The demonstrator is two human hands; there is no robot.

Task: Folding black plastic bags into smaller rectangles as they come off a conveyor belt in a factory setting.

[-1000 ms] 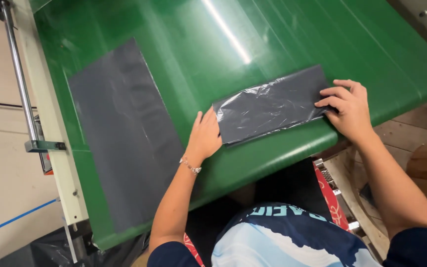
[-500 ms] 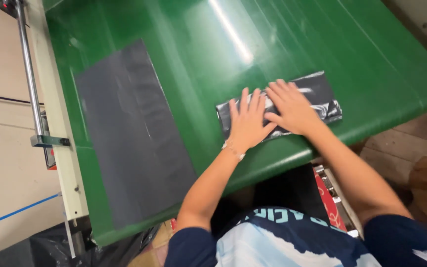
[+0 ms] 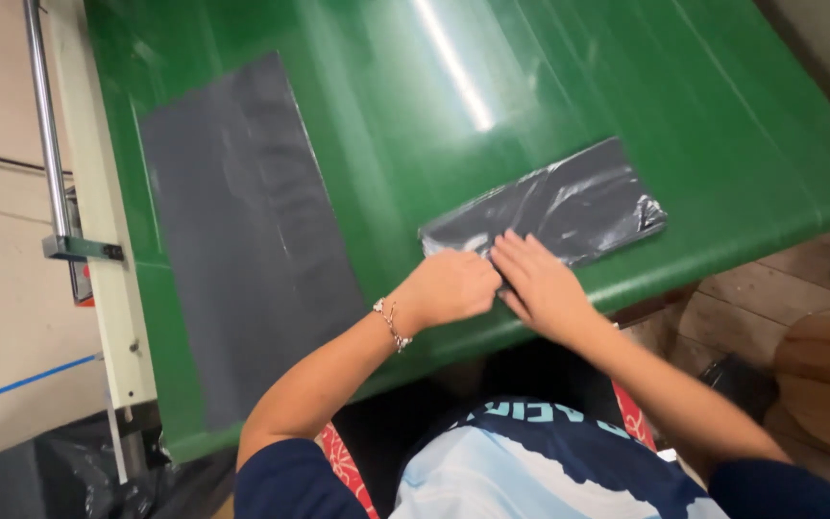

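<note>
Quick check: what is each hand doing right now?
Left hand: curled shut, gripping the folded grey plastic bag at its near edge.
Right hand: open, flat on that bag.

A folded dark grey plastic bag (image 3: 554, 207) lies flat and slanted on the green table (image 3: 530, 77), near its front edge. Its glossy surface is wrinkled and catches the light, most at the right end. Its lower left corner is covered by two hands.

The counter (image 3: 549, 106) is glossy smooth green plastic; the folded bag (image 3: 569, 202) is crinkled shiny grey plastic, the flat sheet (image 3: 242, 231) matt grey. The rail (image 3: 42, 115) is metal.
</note>
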